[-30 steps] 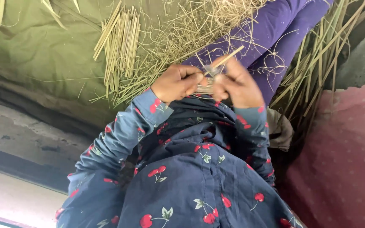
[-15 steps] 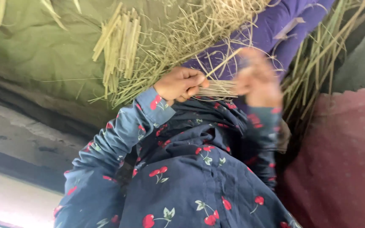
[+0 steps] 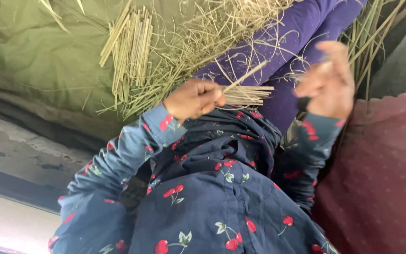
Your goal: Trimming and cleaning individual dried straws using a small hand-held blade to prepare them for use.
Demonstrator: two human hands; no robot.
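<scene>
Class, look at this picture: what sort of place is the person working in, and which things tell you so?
Probably an informal floor-level craft spot, not a workshop bench: cut straw sticks lie on a green cloth, loose straw is scattered, and the left hand grips a small bundle.

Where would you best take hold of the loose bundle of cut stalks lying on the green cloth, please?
Take the bundle of cut stalks around its middle, coming from above with the grip across the stalks. They lie side by side in one direction, ends roughly level, so a grip across the middle should gather them evenly. The left hand is closest but already holds a small bunch of sticks; the right hand is blurred.
</scene>
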